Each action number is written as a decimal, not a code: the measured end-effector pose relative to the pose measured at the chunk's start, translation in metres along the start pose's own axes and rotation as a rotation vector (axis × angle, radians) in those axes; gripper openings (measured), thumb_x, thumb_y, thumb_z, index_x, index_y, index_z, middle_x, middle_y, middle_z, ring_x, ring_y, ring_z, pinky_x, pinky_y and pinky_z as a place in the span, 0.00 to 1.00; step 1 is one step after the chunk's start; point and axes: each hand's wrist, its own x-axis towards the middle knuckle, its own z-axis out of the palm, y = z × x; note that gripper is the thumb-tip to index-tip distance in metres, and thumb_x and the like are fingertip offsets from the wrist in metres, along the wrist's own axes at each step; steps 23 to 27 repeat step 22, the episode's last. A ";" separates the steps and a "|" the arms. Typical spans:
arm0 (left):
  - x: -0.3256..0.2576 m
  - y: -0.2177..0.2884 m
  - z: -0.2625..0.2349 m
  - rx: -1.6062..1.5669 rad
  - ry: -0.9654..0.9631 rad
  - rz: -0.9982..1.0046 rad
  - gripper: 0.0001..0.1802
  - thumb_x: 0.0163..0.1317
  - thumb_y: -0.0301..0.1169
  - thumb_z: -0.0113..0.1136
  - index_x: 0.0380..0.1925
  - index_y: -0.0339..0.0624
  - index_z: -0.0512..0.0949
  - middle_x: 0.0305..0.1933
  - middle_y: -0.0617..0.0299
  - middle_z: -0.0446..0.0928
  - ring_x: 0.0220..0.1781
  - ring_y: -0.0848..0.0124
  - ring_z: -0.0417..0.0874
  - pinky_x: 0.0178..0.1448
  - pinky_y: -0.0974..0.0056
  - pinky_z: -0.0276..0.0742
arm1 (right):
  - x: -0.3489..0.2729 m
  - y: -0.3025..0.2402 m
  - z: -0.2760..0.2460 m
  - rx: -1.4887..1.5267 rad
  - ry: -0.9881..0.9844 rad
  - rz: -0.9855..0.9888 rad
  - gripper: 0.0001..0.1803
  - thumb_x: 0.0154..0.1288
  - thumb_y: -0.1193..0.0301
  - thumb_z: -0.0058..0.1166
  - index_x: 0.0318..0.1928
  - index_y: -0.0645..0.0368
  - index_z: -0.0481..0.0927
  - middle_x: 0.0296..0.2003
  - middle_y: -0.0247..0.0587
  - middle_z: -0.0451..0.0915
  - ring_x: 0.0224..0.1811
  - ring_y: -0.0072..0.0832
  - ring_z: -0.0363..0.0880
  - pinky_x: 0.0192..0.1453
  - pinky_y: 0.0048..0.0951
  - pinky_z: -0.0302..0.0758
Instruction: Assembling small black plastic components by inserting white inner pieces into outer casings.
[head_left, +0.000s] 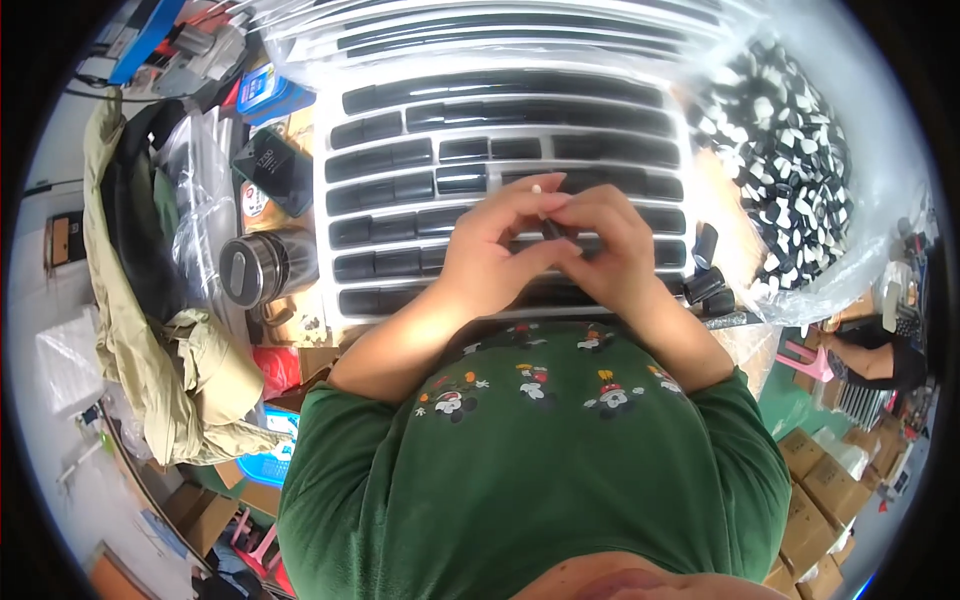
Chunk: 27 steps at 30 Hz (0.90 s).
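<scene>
My left hand (490,245) and my right hand (618,245) meet over a white tray (324,200) lined with rows of glossy black cylindrical pieces (390,228). Fingertips of both hands are pinched together around a small dark piece (551,230), mostly hidden by the fingers. A small white tip (537,188) pokes out beside the left fingers. Gaps show in the middle rows of the tray, just beyond my hands.
To the right, a clear plastic bag (850,250) holds a heap of small black and white parts (790,170). Loose black pieces (706,285) lie by the tray's right edge. On the left are a phone (272,168), a lidded jar (262,268) and a blue box (268,92).
</scene>
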 end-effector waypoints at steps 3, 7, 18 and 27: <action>-0.010 0.005 -0.006 -0.108 -0.052 -0.041 0.36 0.53 0.24 0.67 0.62 0.37 0.62 0.66 0.50 0.63 0.58 0.67 0.74 0.61 0.62 0.69 | -0.001 0.003 -0.004 0.179 -0.149 0.118 0.21 0.43 0.81 0.68 0.41 0.63 0.77 0.37 0.38 0.73 0.36 0.25 0.76 0.37 0.23 0.76; -0.013 0.014 -0.026 0.301 0.018 -0.078 0.34 0.54 0.21 0.64 0.63 0.41 0.63 0.65 0.53 0.66 0.59 0.68 0.73 0.58 0.65 0.70 | -0.007 -0.005 -0.003 0.286 -0.253 0.289 0.24 0.44 0.79 0.70 0.44 0.60 0.77 0.36 0.34 0.71 0.37 0.21 0.74 0.38 0.20 0.73; 0.044 0.020 -0.140 1.378 -0.109 -0.112 0.23 0.52 0.33 0.67 0.50 0.50 0.76 0.47 0.55 0.71 0.55 0.55 0.70 0.59 0.59 0.67 | -0.003 0.003 -0.004 0.357 -0.245 0.312 0.21 0.42 0.80 0.71 0.40 0.60 0.80 0.35 0.31 0.70 0.34 0.18 0.69 0.33 0.18 0.67; 0.052 0.020 -0.143 1.421 -0.154 -0.205 0.26 0.50 0.32 0.68 0.52 0.47 0.73 0.50 0.54 0.71 0.59 0.55 0.68 0.62 0.58 0.65 | -0.001 -0.001 -0.010 0.267 -0.257 0.364 0.21 0.43 0.81 0.71 0.40 0.59 0.79 0.36 0.32 0.70 0.35 0.19 0.71 0.36 0.20 0.71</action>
